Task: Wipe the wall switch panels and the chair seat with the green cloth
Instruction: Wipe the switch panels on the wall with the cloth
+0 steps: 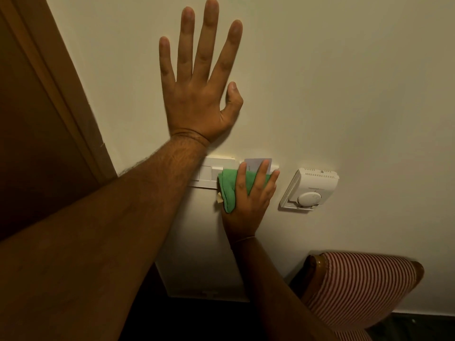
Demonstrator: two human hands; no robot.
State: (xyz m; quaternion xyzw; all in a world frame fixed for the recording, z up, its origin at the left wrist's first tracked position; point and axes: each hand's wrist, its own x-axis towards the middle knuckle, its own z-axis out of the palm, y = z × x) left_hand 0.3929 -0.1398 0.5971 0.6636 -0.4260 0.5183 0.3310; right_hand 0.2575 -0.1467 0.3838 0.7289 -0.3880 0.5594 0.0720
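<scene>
While the left hand [197, 94] lies flat against the cream wall [344, 82] in the upper middle of the frame, fingers spread wide and grasping nothing, the right hand [248, 205] sits just below it at the centre, pressing the green cloth [230, 190] against the wall. The cloth is bunched into a folded wad under the right hand's fingers [262, 173], which are laid over it rather than curled tight; its left edge bulges out past the hand. It covers the right part of a white switch panel [211, 174], whose rocker switches show to the left of the cloth, partly behind the left forearm. A pale card [257, 163] stands upright just above the cloth, behind the fingertips.

Right of the hand, apart from the cloth, a white thermostat [310, 190] with a round dial is mounted on the wall. In the lower right of the frame the chair [357, 286], with red-and-white striped upholstery and a brown wooden frame, stands against the wall. A brown wooden door frame [61, 82] runs down the left side of the frame.
</scene>
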